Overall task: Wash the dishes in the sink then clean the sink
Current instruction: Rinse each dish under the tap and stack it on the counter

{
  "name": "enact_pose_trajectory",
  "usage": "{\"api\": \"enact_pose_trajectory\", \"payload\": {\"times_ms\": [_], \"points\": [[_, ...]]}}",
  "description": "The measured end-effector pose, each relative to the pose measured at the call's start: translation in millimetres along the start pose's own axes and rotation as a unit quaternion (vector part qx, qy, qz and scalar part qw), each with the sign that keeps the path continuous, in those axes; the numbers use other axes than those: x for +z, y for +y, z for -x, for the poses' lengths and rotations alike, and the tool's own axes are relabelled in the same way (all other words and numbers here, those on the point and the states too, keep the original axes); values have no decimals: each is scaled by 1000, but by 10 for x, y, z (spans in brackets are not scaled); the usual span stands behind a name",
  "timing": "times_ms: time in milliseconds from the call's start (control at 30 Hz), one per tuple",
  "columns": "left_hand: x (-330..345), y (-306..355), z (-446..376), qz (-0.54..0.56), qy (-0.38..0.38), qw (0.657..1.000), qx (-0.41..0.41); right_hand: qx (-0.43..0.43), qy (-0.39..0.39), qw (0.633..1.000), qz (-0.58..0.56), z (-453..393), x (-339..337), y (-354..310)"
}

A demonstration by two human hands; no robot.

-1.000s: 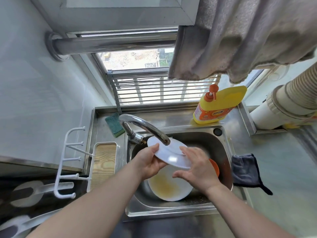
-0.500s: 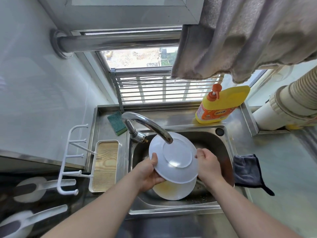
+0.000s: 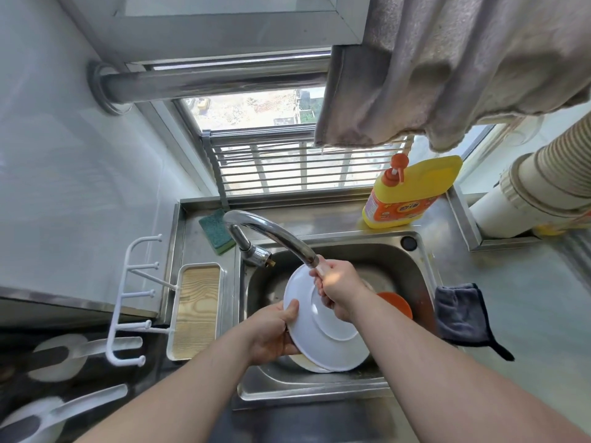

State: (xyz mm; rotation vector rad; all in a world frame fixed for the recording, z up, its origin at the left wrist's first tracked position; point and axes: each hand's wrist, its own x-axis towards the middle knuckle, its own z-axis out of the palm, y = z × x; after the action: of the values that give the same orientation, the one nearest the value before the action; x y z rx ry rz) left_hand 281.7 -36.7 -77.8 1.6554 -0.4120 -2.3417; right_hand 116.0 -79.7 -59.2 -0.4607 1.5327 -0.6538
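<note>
- Step: rinsing; left hand (image 3: 271,334) grips white plate (image 3: 323,334) under the tap (image 3: 271,231).
- Right hand (image 3: 339,289) rubs its underside, fingers curled.
- Next likely: turn the plate, rinse the face.

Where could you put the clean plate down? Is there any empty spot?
The steel counter right of the sink, past the grey cloth, is bare. The wooden tray left of the sink is empty too. Behind the tap, the sponge and soap bottle crowd the ledge. The sink holds dishes.
</note>
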Motion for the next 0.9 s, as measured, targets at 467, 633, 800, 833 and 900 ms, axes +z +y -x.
{"api": "enact_pose_trajectory", "payload": {"times_ms": [467,633,800,833,900], "points": [[21,123,60,-3,2,1000,27,-17,-11,998,64,-69,62,-139],[-10,172,-33,-100,22,991,91,-74,41,972,219,-111,-335,86],[58,196,-99,-279,37,944,171,-15,61,984,167,19,-755,294],[77,192,-100,-288,36,940,177,-18,61,986,155,56,-823,336],[97,182,-96,-297,35,936,186,-24,63,988,139,108,-940,417]]}}
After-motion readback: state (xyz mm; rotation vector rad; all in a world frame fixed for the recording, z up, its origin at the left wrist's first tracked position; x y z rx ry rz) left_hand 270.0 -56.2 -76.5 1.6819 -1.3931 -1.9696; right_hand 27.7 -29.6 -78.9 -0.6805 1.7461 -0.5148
